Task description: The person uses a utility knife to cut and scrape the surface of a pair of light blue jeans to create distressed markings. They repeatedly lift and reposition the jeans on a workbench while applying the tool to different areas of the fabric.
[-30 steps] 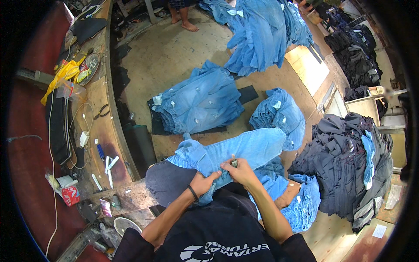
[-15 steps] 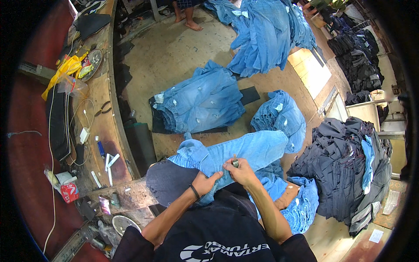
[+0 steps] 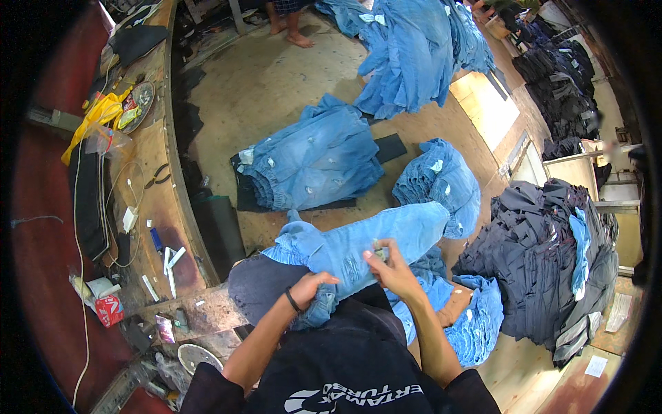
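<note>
A light blue pair of jeans point(image 3: 400, 231) lies in front of me, one leg stretched to the right over a dark rounded board point(image 3: 265, 286). A frayed, worn patch shows on the leg between my hands. My left hand point(image 3: 310, 290) is closed on a bunched fold of the denim at the near edge. Just right of the frayed patch, my right hand point(image 3: 394, 272) pinches a small greenish-grey piece point(image 3: 378, 254) above the cloth. Fingers hide most of that piece, so its kind is unclear.
A stack of blue jeans point(image 3: 310, 162) lies ahead, with a folded pile point(image 3: 448, 183) beside it and more jeans point(image 3: 476, 324) by my right arm. Dark trousers point(image 3: 531, 262) are heaped at right. The left bench point(image 3: 183, 228) holds pliers point(image 3: 157, 176), white sticks and a cable. A person's feet point(image 3: 300, 40) stand far off.
My right hand has moved slightly right and up from the frayed patch, uncovering more of it. My left hand has shifted a little left, still gripping the denim. The view has moved slightly.
</note>
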`<state>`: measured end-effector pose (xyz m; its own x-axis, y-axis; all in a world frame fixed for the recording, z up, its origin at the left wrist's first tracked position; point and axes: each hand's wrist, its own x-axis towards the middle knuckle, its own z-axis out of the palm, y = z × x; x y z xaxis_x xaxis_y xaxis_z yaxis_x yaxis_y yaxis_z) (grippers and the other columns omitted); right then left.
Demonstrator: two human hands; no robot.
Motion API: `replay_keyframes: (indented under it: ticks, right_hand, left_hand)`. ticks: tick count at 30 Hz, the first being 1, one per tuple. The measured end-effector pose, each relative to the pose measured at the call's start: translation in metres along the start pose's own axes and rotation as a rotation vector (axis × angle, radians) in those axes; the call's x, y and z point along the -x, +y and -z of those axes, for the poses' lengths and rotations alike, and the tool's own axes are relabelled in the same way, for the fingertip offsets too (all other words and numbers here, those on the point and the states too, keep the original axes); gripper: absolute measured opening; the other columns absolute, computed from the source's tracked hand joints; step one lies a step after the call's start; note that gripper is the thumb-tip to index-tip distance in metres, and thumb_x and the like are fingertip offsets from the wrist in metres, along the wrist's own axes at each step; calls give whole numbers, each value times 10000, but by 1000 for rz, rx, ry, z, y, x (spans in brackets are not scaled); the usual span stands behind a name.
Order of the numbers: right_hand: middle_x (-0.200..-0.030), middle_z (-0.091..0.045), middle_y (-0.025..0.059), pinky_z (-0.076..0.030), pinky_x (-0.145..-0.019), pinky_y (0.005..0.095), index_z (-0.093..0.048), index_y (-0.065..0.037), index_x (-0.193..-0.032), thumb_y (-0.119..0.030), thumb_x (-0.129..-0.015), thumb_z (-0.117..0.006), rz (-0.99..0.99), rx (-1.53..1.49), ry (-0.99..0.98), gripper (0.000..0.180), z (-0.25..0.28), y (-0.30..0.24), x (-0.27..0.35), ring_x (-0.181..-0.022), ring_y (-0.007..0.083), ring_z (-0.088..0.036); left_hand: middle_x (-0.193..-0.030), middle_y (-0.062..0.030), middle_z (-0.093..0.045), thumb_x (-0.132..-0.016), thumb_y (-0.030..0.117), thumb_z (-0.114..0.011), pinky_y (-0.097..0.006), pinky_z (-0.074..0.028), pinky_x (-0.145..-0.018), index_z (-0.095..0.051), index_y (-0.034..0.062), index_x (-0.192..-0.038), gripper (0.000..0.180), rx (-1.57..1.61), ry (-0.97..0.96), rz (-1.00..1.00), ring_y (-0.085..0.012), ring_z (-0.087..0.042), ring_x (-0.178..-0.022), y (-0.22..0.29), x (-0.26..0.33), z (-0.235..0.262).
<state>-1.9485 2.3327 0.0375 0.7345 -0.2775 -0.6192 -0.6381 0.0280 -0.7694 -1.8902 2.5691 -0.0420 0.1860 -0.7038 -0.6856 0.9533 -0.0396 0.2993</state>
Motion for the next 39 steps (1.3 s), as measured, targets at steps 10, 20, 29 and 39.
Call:
replay_keyframes:
  ticks: [10,20,29,39]
  right_hand:
    - [-897,-697,52,-491,-713,280,-686,0,-1168,-171,-1014,-702,243,305,141,231,24,0,49,-771,117,-598]
    - [-921,-730,128,-525,-684,384,-753,-47,-1091,-134,-930,-763,409,419,58,183,14,-5,57,-772,267,-672]
    - [-958,-726,142,-527,-697,382,-765,-46,-1089,-155,-929,-762,465,448,76,194,9,-7,53,-763,297,-659]
    - [-952,-719,115,-497,-644,331,-764,-34,-1115,-152,-954,-759,377,291,13,200,11,-6,41,-713,149,-617]
  left_hand:
    - [-1279,-186,-724,-925,208,-686,-436,-567,-1017,-629,-79,-1352,518,-102,-127,95,-300,-726,-1129,-2,4,41]
    - [-1167,-151,-761,-989,235,-659,-407,-587,-957,-719,-63,-1203,372,-104,-84,50,-266,-742,-1056,10,21,19]
    - [-1126,-132,-772,-997,232,-649,-384,-588,-924,-748,-47,-1145,332,-143,-74,-14,-242,-745,-1006,4,17,27]
    - [-1153,-126,-759,-994,230,-676,-375,-585,-927,-721,-50,-1189,345,-107,-146,42,-234,-735,-1026,6,14,31]
